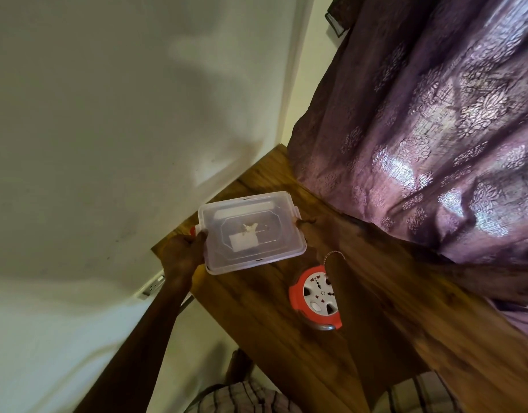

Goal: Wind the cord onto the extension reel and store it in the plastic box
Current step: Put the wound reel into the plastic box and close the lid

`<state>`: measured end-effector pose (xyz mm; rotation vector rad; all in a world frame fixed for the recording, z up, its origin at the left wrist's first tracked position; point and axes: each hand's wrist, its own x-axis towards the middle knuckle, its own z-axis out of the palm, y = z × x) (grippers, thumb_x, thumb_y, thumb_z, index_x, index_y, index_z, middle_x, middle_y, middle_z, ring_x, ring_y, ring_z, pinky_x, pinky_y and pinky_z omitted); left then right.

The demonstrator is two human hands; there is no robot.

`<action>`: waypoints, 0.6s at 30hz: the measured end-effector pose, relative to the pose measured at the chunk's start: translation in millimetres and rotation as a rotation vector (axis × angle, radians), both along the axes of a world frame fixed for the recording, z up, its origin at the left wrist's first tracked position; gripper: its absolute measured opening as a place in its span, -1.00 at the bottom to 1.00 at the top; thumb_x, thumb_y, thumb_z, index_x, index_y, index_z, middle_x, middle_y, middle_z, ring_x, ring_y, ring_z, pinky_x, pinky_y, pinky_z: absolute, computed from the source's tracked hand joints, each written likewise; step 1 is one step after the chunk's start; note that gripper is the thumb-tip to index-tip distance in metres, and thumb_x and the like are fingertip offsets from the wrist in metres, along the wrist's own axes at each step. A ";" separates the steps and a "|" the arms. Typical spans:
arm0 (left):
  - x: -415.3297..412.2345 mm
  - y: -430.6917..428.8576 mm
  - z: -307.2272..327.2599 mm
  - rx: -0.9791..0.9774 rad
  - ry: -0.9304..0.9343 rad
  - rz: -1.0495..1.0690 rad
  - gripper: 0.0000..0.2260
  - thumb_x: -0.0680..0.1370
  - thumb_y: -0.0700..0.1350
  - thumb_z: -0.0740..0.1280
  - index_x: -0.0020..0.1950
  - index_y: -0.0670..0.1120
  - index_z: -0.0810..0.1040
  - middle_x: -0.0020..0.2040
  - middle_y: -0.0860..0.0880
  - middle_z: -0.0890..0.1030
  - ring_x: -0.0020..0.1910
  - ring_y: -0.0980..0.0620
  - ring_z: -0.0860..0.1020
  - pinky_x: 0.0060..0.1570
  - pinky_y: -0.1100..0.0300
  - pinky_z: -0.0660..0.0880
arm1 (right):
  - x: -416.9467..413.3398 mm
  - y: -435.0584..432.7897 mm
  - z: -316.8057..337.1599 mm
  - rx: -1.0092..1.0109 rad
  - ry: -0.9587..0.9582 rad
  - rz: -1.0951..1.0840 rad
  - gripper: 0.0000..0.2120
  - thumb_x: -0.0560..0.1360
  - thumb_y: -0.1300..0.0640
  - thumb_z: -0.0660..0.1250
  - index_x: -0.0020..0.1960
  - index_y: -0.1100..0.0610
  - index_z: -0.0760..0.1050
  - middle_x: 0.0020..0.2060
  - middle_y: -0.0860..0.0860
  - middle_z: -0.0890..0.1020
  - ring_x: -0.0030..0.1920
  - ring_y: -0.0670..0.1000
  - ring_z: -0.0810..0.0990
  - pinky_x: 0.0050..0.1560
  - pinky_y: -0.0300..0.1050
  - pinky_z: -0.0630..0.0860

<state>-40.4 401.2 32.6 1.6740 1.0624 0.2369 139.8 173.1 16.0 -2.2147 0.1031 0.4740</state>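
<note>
A clear plastic box (251,231) with its lid on is held just above the far left corner of the wooden table (257,323). My left hand (182,251) grips its left end by the red latch. My right hand (309,222) is dark and hard to make out against the wood; its fingertips sit at the box's right latch. The red-and-white extension reel (315,296) lies flat on the table, socket face up, to the right of the box and nearer to me. A short loop of braided cord (331,254) sticks out from its far side.
A purple patterned curtain (435,129) hangs over the table's right side. A pale wall (108,114) runs along the left, with a wall socket (154,286) below the table's corner. Something white shows through the box lid.
</note>
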 end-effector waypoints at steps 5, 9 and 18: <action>0.2 4.8 0.5 -0.009 0.027 0.015 -0.66 0.60 0.06 0.43 0.08 -0.23 0.70 -0.07 -0.19 0.72 -0.26 -0.08 0.66 -0.33 0.25 0.50 | 4.2 -11.3 -17.3 0.135 0.133 -0.027 -0.72 0.28 -0.18 0.56 -0.19 0.00 0.65 -0.18 0.06 0.76 -0.16 0.13 0.76 -0.14 0.24 0.71; 1.4 4.9 1.1 -0.019 0.015 0.028 -0.66 0.60 0.04 0.43 0.13 -0.25 0.68 -0.06 -0.14 0.68 -0.26 0.00 0.63 -0.31 0.28 0.55 | -6.6 -9.9 1.9 0.185 0.148 -0.057 -0.76 0.42 0.00 0.58 0.04 0.01 0.67 -0.06 0.08 0.75 -0.11 0.12 0.76 -0.18 0.20 0.72; 6.3 6.1 9.4 -0.016 0.050 0.043 -0.57 0.63 0.12 0.35 0.17 -0.26 0.63 0.00 -0.18 0.65 -0.05 -0.12 0.62 -0.12 0.18 0.51 | -9.7 -6.1 7.3 0.189 0.134 -0.062 -0.71 0.31 -0.23 0.54 -0.12 -0.07 0.66 -0.10 0.00 0.75 -0.08 0.09 0.74 -0.08 0.20 0.72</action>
